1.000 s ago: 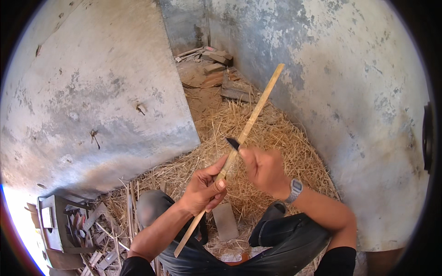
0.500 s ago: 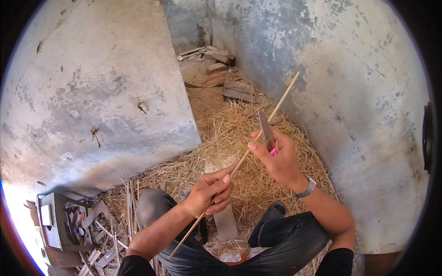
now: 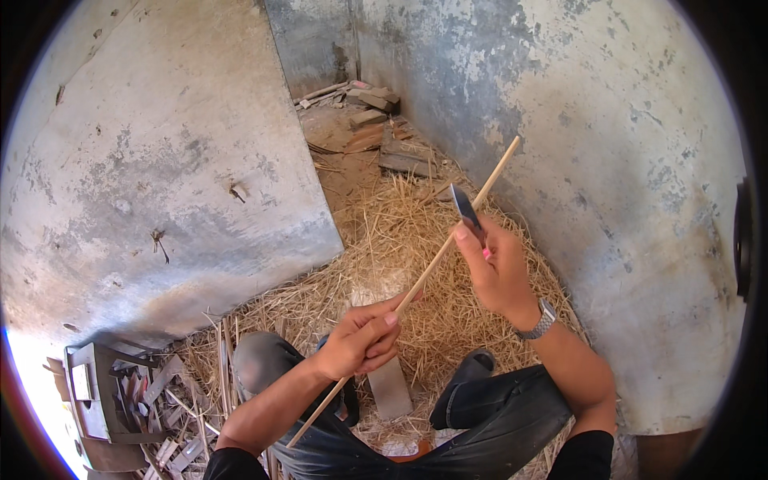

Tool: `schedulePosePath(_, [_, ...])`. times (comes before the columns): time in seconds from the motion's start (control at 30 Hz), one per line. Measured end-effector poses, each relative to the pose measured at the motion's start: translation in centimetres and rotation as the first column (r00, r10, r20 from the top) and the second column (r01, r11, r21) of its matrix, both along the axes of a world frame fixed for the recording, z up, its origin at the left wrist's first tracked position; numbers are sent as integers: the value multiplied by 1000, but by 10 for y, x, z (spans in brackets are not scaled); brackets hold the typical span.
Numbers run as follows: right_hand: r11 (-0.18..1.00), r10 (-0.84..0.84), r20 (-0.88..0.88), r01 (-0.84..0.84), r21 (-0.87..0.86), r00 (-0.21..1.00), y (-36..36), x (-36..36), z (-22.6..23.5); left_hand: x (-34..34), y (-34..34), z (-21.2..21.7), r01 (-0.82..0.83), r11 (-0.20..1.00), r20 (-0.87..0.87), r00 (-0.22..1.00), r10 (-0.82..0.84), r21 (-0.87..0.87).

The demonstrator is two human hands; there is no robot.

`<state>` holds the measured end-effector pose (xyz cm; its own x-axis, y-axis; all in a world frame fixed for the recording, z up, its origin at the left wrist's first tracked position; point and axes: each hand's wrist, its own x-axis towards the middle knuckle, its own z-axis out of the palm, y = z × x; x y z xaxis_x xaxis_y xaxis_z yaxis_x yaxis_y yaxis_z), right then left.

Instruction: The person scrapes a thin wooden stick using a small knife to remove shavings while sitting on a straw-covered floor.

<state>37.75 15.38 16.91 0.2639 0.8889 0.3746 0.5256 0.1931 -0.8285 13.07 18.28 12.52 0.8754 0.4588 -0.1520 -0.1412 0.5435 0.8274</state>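
A long, thin, pale stick (image 3: 436,262), likely bamboo or wood, slants from above my left thigh up toward the right wall. My left hand (image 3: 362,340) is closed around its lower half. Higher up, my right hand (image 3: 498,266) grips a knife (image 3: 464,206) with a pink part showing at the handle. The blade lies against the upper part of the stick, and my right thumb presses near the stick beside it. The rest of the handle is hidden in my palm. A metal watch is on my right wrist.
Straw and shavings (image 3: 448,320) cover the floor around my legs. A flat board (image 3: 390,388) lies between my knees. At the lower left stands a wooden box-like frame (image 3: 96,392) beside scrap wood. Bricks (image 3: 372,100) are piled in the far corner. Worn walls rise on both sides.
My right hand has moved slightly right and tilted, so the blade now shows darker and narrower. My left hand keeps its grip, and the stick's upper end has dipped slightly.
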Motion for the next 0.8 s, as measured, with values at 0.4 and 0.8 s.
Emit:
schedulePosePath(0.4, [997,76,388,-75,-19,918,-5,-23,-18,-2,1,-11,-134,988,28,991,132,79])
schedulePosePath(0.8, [994,108,332,-103,-33,937,-5,-31,-17,-2,0,-11,-178,982,88,981,173,55])
